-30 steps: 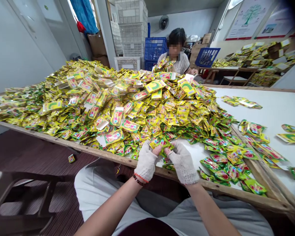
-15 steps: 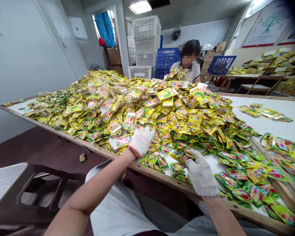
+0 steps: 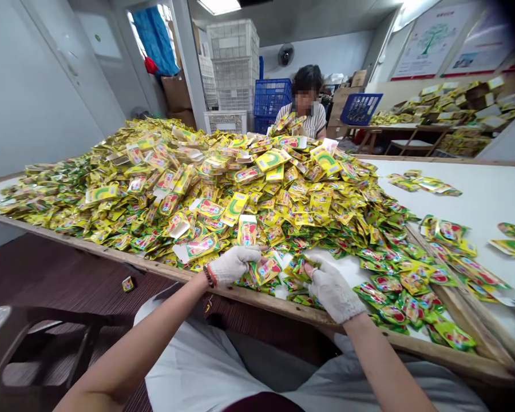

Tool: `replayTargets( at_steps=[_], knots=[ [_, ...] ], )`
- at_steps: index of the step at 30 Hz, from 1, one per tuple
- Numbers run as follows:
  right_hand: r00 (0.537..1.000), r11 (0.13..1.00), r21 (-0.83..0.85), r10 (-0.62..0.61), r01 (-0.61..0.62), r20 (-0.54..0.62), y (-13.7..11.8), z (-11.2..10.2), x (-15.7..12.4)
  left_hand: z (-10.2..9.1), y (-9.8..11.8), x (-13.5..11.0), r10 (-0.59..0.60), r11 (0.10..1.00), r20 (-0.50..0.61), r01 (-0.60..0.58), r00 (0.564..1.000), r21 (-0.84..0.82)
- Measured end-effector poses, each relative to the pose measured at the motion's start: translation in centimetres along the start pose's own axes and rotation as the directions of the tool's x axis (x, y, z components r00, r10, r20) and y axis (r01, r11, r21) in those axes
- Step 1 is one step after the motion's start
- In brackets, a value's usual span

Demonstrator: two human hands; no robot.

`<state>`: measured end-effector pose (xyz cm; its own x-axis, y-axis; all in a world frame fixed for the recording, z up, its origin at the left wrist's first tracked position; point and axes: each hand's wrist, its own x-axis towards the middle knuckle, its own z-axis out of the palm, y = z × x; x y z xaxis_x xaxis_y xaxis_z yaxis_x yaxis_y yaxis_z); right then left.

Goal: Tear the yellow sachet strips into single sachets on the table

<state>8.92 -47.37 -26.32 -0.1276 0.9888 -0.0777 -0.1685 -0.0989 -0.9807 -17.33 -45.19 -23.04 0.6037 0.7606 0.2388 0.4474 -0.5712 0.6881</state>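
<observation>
Left grip [image 3: 234, 264]: in a white knitted glove with bare fingertips, thumb and fingers clamped on a small carton; a dark bracelet [image 3: 208, 276] circles the wrist just behind it.
Right grip [image 3: 332, 289]: gloved the same way, thumb and fingers together on a shiny packet [image 3: 299, 269]; from here I can't tell whether it's one or several.
Carton [image 3: 266, 271]: yellow with red and green print, tilted, sticking out of the left grip toward the right one.
Packet: at the fingertips of the right grip, apart from the carton, low over the surface [image 3: 347, 269].
Loose green packets [image 3: 301, 298]: on the surface between the two grips, with more of them spread to the right of the right grip.
Upright-looking carton [image 3: 247, 230]: just beyond the left grip, its white flap up, leaning on the heap.
Heap [image 3: 292, 200]: yellow packets and cartons piled high beyond both grips, stretching far to their left.
Wooden rim [image 3: 278, 304]: just on the near side of both grips.
Co-worker [image 3: 320, 119]: a person in a striped top, seen past the heap, well beyond the grips.
Floor carton [image 3: 127, 284]: a small one lying down to the left of the left grip.
</observation>
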Motion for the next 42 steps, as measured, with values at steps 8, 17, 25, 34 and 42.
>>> replayTargets(
  at_steps=[8, 17, 25, 34, 42],
  knots=[
    [0.989, 0.983, -0.174, -0.08, 0.058, -0.124, 0.6, 1.1, 0.3, 1.1, 4.7, 0.1, -0.193, 0.91, -0.351, 0.301, 0.916, 0.285],
    [0.936, 0.944, -0.312, -0.205, 0.112, -0.286, -1.3, 1.5, -0.9, 5.1, 5.5, 1.5, -0.3, 0.637, -0.268, 0.401, 0.916, 0.658],
    [0.965, 0.723, -0.67, -0.259, 0.166, -0.04, -1.9, 0.0, -0.9, 5.3, 6.2, -0.2, -0.286, 0.697, -0.29, 0.406, 0.913, 0.592],
    [0.952, 0.471, -0.83, -0.208, 0.3, 0.227, -3.5, 0.5, -0.5, 7.0, 5.8, 0.1, -0.123, 0.74, -0.179, 0.211, 0.976, 0.639],
    [0.955, 0.429, -0.869, -0.259, 0.248, 0.145, -2.9, -0.4, -1.2, 7.1, 6.0, 0.1, -0.107, 0.76, -0.218, 0.221, 0.97, 0.611]
  ],
)
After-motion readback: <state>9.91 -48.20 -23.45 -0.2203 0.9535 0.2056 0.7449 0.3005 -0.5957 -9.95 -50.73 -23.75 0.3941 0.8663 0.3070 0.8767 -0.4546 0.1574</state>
